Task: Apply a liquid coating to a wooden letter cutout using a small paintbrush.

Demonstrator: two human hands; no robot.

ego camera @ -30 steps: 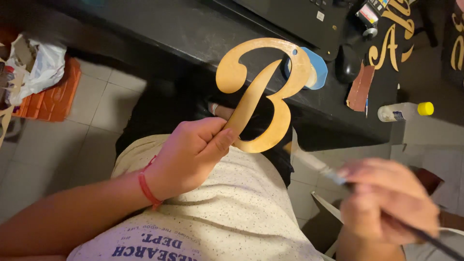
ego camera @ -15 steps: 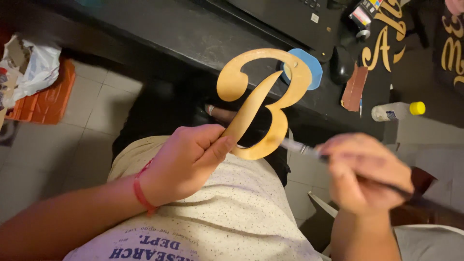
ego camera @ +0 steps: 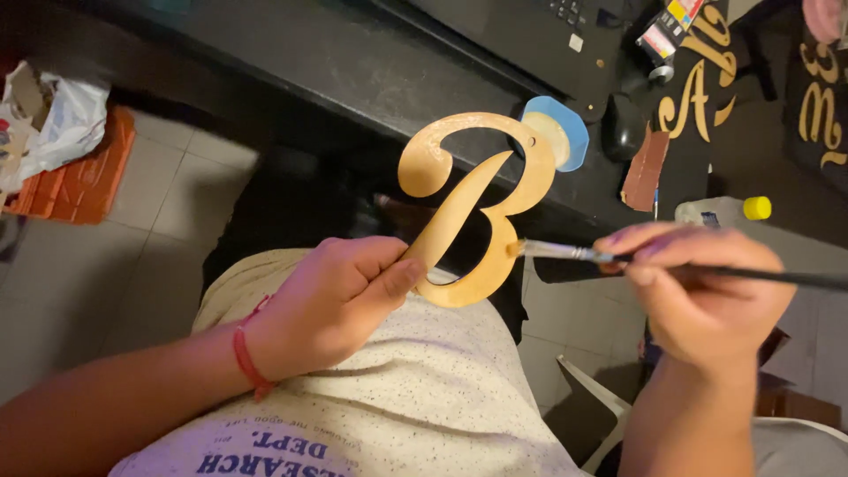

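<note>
From the head camera, the left hand (ego camera: 331, 296) has its grip closed on the lower left stem of a gold cut-out letter (ego camera: 477, 208), thumb pressed on the front face, holding it upright above the lap. A red band (ego camera: 247, 358) circles that wrist.

The right hand (ego camera: 702, 291) has its grip closed around the dark handle of a thin paintbrush (ego camera: 565, 253), which runs leftward from the fingers. The brush tip touches the right edge of the letter's lower bowl, just beside the left hand's thumb and a little above it.

Beyond the letter, farther from both hands, runs a dark surface (ego camera: 353, 62). On it, right behind the letter's top curve, sits a small blue dish (ego camera: 570, 132). Farther right of the right hand's grip lie more gold letters (ego camera: 693, 97) on black backing, and a clear bottle with a yellow cap (ego camera: 724, 210) lies just above the right hand. Far to the left of the left hand, an orange crate (ego camera: 79, 177) stands on the tiled floor (ego camera: 150, 230).
</note>
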